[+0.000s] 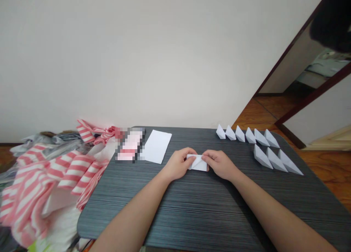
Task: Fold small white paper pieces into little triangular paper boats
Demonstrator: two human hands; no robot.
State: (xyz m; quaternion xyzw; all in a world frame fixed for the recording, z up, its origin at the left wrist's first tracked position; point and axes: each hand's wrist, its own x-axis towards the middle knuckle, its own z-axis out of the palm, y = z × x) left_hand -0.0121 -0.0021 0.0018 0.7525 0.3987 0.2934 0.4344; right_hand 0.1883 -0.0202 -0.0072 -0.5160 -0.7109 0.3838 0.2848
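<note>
Hands are nearly closed: a folded white paper (197, 163) is pinched between the left hand (178, 165) and right hand (221, 165) on the dark table (192, 215). A white sheet (156, 146) is laid to the left; paper boats (253, 142) are lined up near the far right edge.

Domestic interior, a room in a home: plain white wall (164, 54), warm wooden floor (263, 113) and dark-framed doorway (290, 58) opening onto another room. Small dark wood-grain table (192, 215) in use as a work surface, red-and-white striped fabric (68, 175) heaped beside it.
</note>
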